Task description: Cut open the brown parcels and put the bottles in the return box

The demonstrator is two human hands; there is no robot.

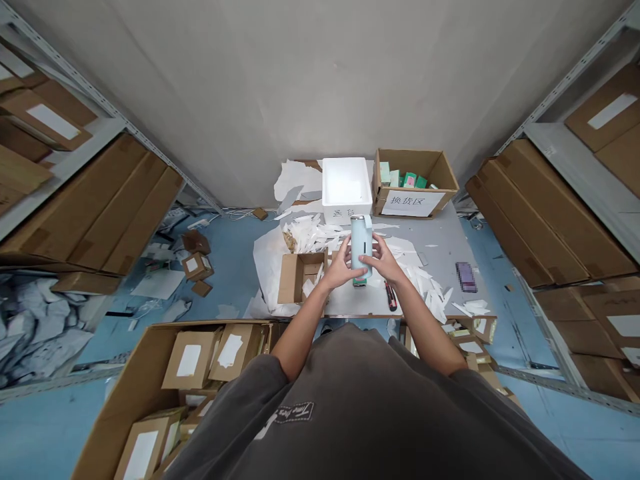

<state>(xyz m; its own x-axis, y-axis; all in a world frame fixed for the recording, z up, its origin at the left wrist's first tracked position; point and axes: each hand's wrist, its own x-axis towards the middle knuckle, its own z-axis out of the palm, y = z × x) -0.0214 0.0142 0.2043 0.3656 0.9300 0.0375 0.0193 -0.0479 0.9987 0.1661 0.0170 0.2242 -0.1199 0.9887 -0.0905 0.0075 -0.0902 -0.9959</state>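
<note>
Bottle: we have the pale blue bottle (361, 248) held up over the grey table (447, 243), roughly upright, between both hands.
Left hand: our left hand (341, 268) is on its left side, fingers curved round it, opened to about its width, thumb across the lower front.
Right hand: our right hand (383, 262) grips the right side, same spread, thumb on the front too.
Below bottle: green item (359, 283), partly hidden by the bottle; can't tell what.
Near right forearm: red-and-black tool (391, 296) lying on the table.
Clutter: white paper scraps (315, 233) spread behind and both sides of the hands, taking up much of the tabletop.
Far right: purple item (466, 277), pixelated.
Small carton: open cardboard box (290, 280) beside our left hand, some pale scraps inside.
White tub: white box (346, 183) behind the bottle, open, handwriting on its front.
Labelled carton: open brown carton (417, 200) right of the tub, "换货区" sign, green and white small boxes (410, 180) inside.
Big carton: large open carton (113, 413) lower left, holding several labelled brown boxes (189, 360).
Sides: shelves (575, 153) loaded with cartons, left and right.
</note>
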